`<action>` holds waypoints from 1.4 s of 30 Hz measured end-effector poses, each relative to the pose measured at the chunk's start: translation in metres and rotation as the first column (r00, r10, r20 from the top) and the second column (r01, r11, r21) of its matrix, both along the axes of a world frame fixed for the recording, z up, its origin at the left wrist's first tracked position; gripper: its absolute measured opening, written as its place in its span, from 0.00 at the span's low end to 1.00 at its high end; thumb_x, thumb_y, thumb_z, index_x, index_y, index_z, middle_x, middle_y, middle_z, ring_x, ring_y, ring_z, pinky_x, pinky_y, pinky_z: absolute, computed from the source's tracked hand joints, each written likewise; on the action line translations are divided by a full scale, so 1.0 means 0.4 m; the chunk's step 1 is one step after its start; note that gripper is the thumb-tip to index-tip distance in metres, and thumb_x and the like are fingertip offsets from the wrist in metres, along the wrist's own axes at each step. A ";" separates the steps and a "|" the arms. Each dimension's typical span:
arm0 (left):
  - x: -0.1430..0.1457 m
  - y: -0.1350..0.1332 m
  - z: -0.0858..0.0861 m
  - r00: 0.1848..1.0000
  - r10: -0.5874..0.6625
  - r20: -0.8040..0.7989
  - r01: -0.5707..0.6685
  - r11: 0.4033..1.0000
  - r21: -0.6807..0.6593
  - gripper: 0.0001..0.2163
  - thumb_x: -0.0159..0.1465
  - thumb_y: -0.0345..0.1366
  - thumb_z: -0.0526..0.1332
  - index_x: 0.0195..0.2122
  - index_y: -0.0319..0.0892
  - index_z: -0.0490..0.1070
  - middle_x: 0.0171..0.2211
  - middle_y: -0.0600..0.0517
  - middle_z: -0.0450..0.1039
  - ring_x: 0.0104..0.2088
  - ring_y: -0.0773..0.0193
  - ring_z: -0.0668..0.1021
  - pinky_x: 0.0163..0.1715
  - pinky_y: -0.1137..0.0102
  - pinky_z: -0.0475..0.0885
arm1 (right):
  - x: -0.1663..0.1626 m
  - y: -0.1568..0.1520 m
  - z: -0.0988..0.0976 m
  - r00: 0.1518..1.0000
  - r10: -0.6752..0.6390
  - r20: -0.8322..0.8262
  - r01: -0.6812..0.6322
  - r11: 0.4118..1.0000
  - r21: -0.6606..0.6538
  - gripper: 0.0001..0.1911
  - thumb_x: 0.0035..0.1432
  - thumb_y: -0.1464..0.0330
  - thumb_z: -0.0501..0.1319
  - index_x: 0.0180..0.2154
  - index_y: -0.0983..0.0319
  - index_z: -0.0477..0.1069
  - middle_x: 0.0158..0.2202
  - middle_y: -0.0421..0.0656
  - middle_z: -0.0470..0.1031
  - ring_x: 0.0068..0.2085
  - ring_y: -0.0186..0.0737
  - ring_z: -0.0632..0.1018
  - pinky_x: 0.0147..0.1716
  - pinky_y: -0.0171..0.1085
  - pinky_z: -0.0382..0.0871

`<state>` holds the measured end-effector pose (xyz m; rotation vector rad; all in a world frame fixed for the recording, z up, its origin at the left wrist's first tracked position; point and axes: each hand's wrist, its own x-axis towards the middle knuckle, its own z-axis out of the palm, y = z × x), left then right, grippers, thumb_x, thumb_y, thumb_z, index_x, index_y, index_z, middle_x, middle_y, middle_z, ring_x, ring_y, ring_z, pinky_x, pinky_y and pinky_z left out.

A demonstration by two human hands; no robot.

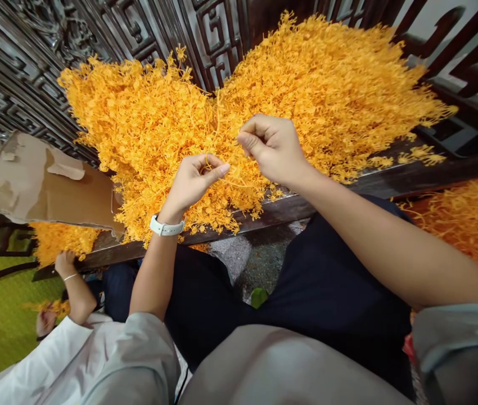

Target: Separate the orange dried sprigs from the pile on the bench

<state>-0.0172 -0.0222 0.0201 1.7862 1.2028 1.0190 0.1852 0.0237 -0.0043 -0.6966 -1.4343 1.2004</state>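
Observation:
A large heap of orange stringy pieces with small frilly ends (150, 118) lies in front of me on a dark wooden surface. Over its near side is my left hand (199, 177), thumb and fingers pinched together on a thin orange strand (208, 161). My right hand (273, 149) is closed in a pinch a little higher and to the right. Whatever is between its fingertips, if anything, is too small to make out. The two hands are apart, both above the orange pieces.
Dark carved wooden latticework (138, 28) rises behind the heap. A torn cardboard box (91, 197) stands at the left, beside more orange pieces (64, 242). Another person's hand (65, 261) rests near them. At the right lies a second pile of orange strands (470, 219).

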 end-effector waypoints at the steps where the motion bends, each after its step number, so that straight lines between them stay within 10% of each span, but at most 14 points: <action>1: -0.001 -0.001 0.001 1.000 -0.014 0.020 0.014 1.000 0.001 0.10 0.66 0.39 0.72 0.28 0.42 0.79 0.27 0.50 0.77 0.28 0.67 0.74 0.30 0.71 0.68 | 0.008 0.019 -0.004 0.997 -0.056 -0.047 0.054 0.998 -0.029 0.20 0.68 0.57 0.68 0.29 0.57 0.64 0.28 0.40 0.64 0.30 0.37 0.65 0.28 0.37 0.57; 7: -0.016 -0.010 0.010 0.982 0.080 0.171 -0.073 0.996 -0.050 0.08 0.62 0.32 0.71 0.26 0.42 0.78 0.25 0.51 0.74 0.24 0.71 0.69 0.24 0.74 0.62 | 0.151 0.149 -0.015 0.873 -0.440 -0.209 0.436 0.897 -0.065 0.14 0.72 0.66 0.64 0.30 0.58 0.68 0.26 0.38 0.66 0.24 0.30 0.64 0.25 0.38 0.59; 10: -0.028 -0.006 0.017 0.963 0.161 0.217 -0.140 0.984 -0.111 0.08 0.62 0.32 0.72 0.26 0.41 0.79 0.26 0.50 0.74 0.24 0.72 0.68 0.21 0.75 0.57 | 0.181 0.135 -0.005 0.996 0.011 0.089 -0.016 0.998 0.053 0.18 0.63 0.56 0.73 0.30 0.60 0.74 0.25 0.39 0.71 0.25 0.32 0.69 0.26 0.37 0.63; 13: -0.043 0.003 0.022 0.938 0.225 0.264 -0.193 0.971 -0.142 0.07 0.62 0.33 0.73 0.27 0.41 0.79 0.26 0.50 0.74 0.24 0.73 0.68 0.20 0.75 0.56 | 0.159 0.085 0.009 0.724 0.543 0.427 -0.592 0.806 -0.020 0.21 0.59 0.52 0.75 0.29 0.61 0.77 0.24 0.38 0.72 0.26 0.31 0.69 0.26 0.36 0.62; 16: -0.061 0.010 0.024 0.925 0.249 0.287 -0.210 0.964 -0.161 0.06 0.62 0.35 0.74 0.30 0.41 0.81 0.26 0.51 0.73 0.23 0.74 0.66 0.20 0.75 0.56 | 0.134 0.058 0.018 0.604 0.646 0.466 -0.705 0.706 -0.066 0.22 0.57 0.51 0.76 0.26 0.61 0.75 0.24 0.37 0.70 0.25 0.30 0.67 0.25 0.35 0.60; 21: -0.081 0.015 0.024 0.899 0.274 0.341 -0.214 0.955 -0.204 0.05 0.59 0.34 0.74 0.28 0.41 0.82 0.26 0.51 0.73 0.23 0.74 0.65 0.19 0.76 0.52 | 0.137 0.104 0.009 0.960 0.257 -0.111 -0.270 0.955 -0.125 0.27 0.58 0.42 0.71 0.44 0.57 0.74 0.30 0.40 0.74 0.28 0.35 0.73 0.25 0.35 0.66; 24: -0.079 0.013 0.023 0.898 0.272 0.345 -0.198 0.951 -0.236 0.06 0.59 0.35 0.74 0.28 0.40 0.81 0.26 0.51 0.72 0.23 0.75 0.64 0.19 0.76 0.52 | 0.126 0.134 -0.007 0.975 -0.102 -0.197 0.027 0.936 -0.352 0.28 0.67 0.39 0.59 0.48 0.56 0.69 0.36 0.43 0.76 0.34 0.38 0.77 0.30 0.37 0.71; 26: -0.074 0.010 0.022 0.908 0.259 0.330 -0.185 0.953 -0.239 0.07 0.59 0.36 0.74 0.28 0.40 0.81 0.26 0.51 0.71 0.23 0.74 0.65 0.19 0.75 0.52 | 0.108 0.129 -0.017 0.970 -0.234 -0.071 0.207 0.940 -0.270 0.25 0.69 0.42 0.62 0.46 0.58 0.69 0.36 0.43 0.75 0.35 0.37 0.76 0.32 0.36 0.69; 33: -0.061 0.004 0.019 0.935 0.231 0.270 -0.176 0.961 -0.211 0.07 0.58 0.36 0.75 0.27 0.42 0.79 0.25 0.51 0.73 0.24 0.73 0.67 0.20 0.74 0.54 | 0.053 0.033 -0.006 0.974 0.008 0.225 -0.063 0.970 0.237 0.29 0.60 0.39 0.69 0.34 0.59 0.73 0.28 0.39 0.68 0.31 0.36 0.69 0.31 0.37 0.63; 42: -0.031 -0.022 0.037 0.977 -0.005 0.214 0.071 0.951 -0.302 0.08 0.53 0.33 0.76 0.25 0.41 0.78 0.22 0.52 0.72 0.21 0.72 0.68 0.20 0.73 0.58 | 0.133 0.169 -0.053 0.915 -0.301 -0.270 0.277 0.953 -0.123 0.23 0.67 0.50 0.65 0.32 0.54 0.57 0.22 0.34 0.52 0.23 0.34 0.54 0.22 0.37 0.49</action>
